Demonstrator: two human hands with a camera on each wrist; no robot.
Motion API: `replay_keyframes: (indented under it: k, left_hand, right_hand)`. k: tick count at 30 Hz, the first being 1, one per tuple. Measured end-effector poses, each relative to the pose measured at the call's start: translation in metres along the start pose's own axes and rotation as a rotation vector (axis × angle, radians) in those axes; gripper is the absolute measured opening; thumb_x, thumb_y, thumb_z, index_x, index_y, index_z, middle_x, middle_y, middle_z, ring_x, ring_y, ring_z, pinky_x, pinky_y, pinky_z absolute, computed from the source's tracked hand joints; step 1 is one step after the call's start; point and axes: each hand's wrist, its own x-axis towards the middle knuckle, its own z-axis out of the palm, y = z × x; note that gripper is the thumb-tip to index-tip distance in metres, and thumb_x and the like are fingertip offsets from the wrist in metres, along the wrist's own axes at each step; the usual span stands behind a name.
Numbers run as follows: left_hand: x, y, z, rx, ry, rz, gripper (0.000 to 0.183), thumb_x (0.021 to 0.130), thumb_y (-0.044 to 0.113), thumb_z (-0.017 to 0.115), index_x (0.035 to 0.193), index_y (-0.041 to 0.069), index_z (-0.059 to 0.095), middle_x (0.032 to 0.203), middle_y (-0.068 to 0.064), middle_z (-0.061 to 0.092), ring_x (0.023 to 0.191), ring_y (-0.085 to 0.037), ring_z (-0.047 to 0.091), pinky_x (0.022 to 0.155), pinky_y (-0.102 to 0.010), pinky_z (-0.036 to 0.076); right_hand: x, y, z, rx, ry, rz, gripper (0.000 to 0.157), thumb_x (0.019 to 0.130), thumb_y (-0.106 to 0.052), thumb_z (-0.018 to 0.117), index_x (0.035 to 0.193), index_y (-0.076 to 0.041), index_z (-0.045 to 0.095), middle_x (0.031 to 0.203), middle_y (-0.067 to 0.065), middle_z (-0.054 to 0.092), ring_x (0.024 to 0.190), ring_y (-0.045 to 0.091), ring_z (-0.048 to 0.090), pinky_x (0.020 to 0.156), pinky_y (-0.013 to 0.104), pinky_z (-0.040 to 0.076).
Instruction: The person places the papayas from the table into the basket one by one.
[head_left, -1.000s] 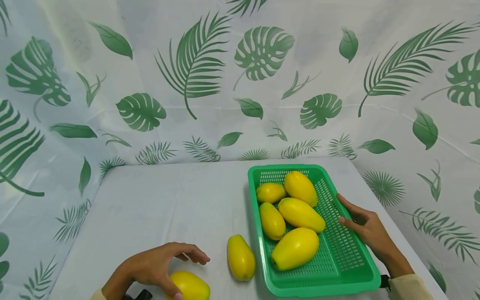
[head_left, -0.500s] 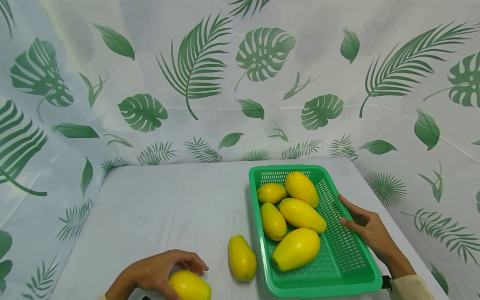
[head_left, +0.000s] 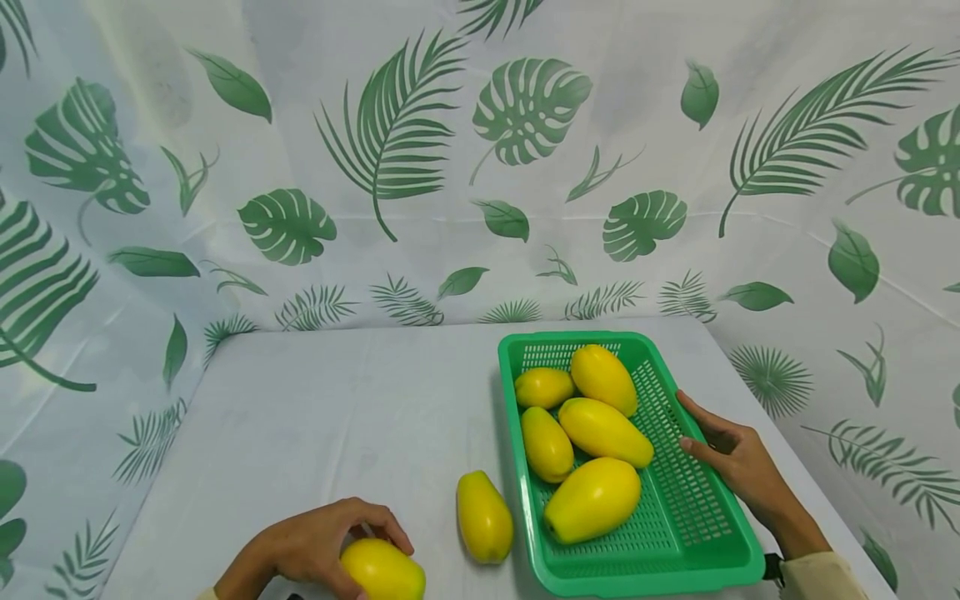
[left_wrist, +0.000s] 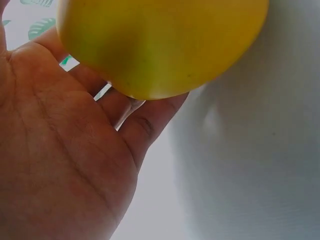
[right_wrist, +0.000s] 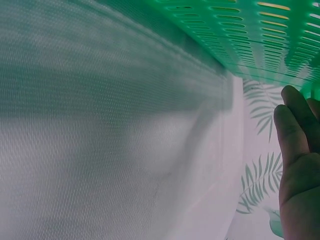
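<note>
At the near edge of the head view, my left hand (head_left: 318, 543) grips a yellow papaya (head_left: 386, 570), thumb on the near side and fingers curled over the far side. The left wrist view shows fingers against the underside of this papaya (left_wrist: 165, 45). My right hand (head_left: 742, 467) holds the right rim of a green plastic basket (head_left: 693, 492), thumb over the edge and fingers along the outside. Several papayas (head_left: 592, 502) lie in the basket, mostly to its left. One more papaya (head_left: 484, 517) rests on the table between my left hand and the basket.
A white-covered table (head_left: 360, 400) carries everything. Behind it and at both sides hangs a white sheet (head_left: 420, 250) printed with green leaves. The basket stands near the table's right edge.
My left hand has lowered its fingers and closed them round the papaya, which has shifted slightly right. My right hand and the basket look the same.
</note>
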Motion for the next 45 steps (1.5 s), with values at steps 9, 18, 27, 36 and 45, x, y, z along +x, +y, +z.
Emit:
replay_keyframes:
  k: [9, 18, 27, 36, 45]
  left_hand:
    - [0.003, 0.014, -0.003, 0.027, 0.042, 0.021, 0.049, 0.083, 0.03, 0.083, 0.13, 0.025, 0.073, 0.125, 0.006, 0.075, 0.112, -0.01, 0.067, 0.095, -0.028, 0.054]
    - [0.008, 0.032, -0.006, 0.058, 0.067, 0.068, 0.051, 0.083, 0.031, 0.081, 0.132, 0.022, 0.072, 0.127, 0.005, 0.075, 0.115, -0.012, 0.067, 0.097, -0.029, 0.054]
    - [0.018, 0.047, -0.009, 0.101, 0.12, 0.081, 0.05, 0.085, 0.034, 0.08, 0.133, 0.024, 0.072, 0.129, 0.007, 0.074, 0.114, -0.013, 0.065, 0.098, -0.029, 0.053]
    - [0.033, 0.059, -0.013, 0.119, 0.157, 0.095, 0.05, 0.084, 0.034, 0.08, 0.134, 0.032, 0.072, 0.13, 0.009, 0.074, 0.113, -0.015, 0.067, 0.103, -0.031, 0.052]
    - [0.048, 0.07, -0.016, 0.114, 0.18, 0.148, 0.054, 0.085, 0.036, 0.078, 0.137, 0.022, 0.071, 0.132, 0.006, 0.073, 0.114, -0.015, 0.067, 0.103, -0.031, 0.053]
  right_hand:
    - [-0.001, 0.0, 0.001, 0.003, 0.011, 0.0, 0.066, 0.106, -0.008, 0.063, 0.166, -0.011, 0.036, 0.17, -0.009, 0.037, 0.135, -0.02, 0.046, 0.099, 0.004, 0.047]
    - [-0.001, 0.0, 0.002, 0.0, 0.014, -0.003, 0.066, 0.106, -0.008, 0.063, 0.166, -0.011, 0.036, 0.169, -0.009, 0.038, 0.134, -0.019, 0.046, 0.097, 0.005, 0.048]
    - [-0.002, 0.001, 0.002, 0.012, 0.01, -0.009, 0.066, 0.106, -0.007, 0.062, 0.166, -0.01, 0.035, 0.169, -0.011, 0.038, 0.135, -0.019, 0.046, 0.097, 0.005, 0.048]
    - [-0.002, 0.001, 0.002, 0.017, 0.011, -0.007, 0.066, 0.107, -0.007, 0.062, 0.166, -0.01, 0.035, 0.171, -0.004, 0.037, 0.135, -0.019, 0.046, 0.098, 0.005, 0.048]
    - [-0.002, 0.001, 0.002, 0.015, 0.009, 0.001, 0.066, 0.107, -0.008, 0.062, 0.167, -0.012, 0.034, 0.17, -0.008, 0.037, 0.135, -0.02, 0.046, 0.097, 0.005, 0.048]
